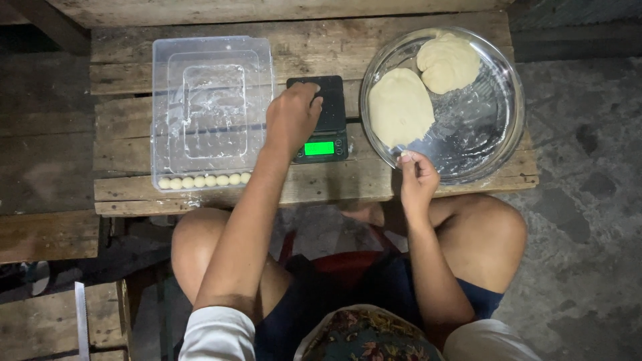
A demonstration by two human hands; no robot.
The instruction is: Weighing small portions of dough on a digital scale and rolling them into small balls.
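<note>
Left hand [292, 119] on scale [319, 120], right fingers [406, 158] pinching dough bit [404, 159]

1. This looks like a makeshift food-preparation spot at a home or small backyard workshop, not a fitted kitchen.
2. The work surface is a rough wooden bench [200, 100] of weathered planks, set low enough to sit at.
3. The floor [582, 167] is bare, stained concrete (possibly outdoors or in a shed; the dim light makes it hard to tell).
4. Food gear sits on the planks: a small digital scale [321, 120], a glass bowl [495, 134] with dough [400, 107], and a clear plastic tray [210, 107] with a row of dough balls [204, 180].
</note>
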